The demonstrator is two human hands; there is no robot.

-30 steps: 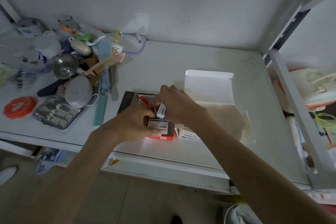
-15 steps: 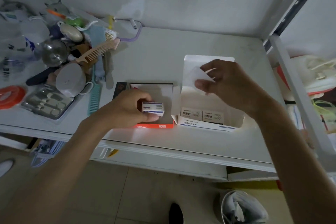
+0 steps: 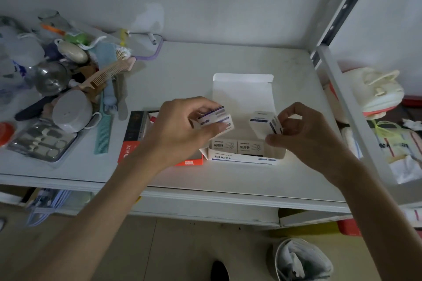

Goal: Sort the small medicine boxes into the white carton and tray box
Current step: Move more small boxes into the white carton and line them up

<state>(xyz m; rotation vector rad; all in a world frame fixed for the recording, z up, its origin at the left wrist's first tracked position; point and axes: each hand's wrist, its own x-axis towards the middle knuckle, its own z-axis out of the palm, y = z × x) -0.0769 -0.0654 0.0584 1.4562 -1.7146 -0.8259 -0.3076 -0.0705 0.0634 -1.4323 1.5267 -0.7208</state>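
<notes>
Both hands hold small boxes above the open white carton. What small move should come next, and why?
Probably lower the right hand and set its small box into the white carton, behind the two boxes standing at its front. That box already hangs over the open space there.

a home storage corner: left of the left hand on a white shelf, combs, manicure kit, toiletries clutter.

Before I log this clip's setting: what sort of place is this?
Probably a home or dorm storage shelf: a white metal shelf against a wall, cluttered with a pink plastic comb, a clear-cased manicure set and personal-care items.
</notes>
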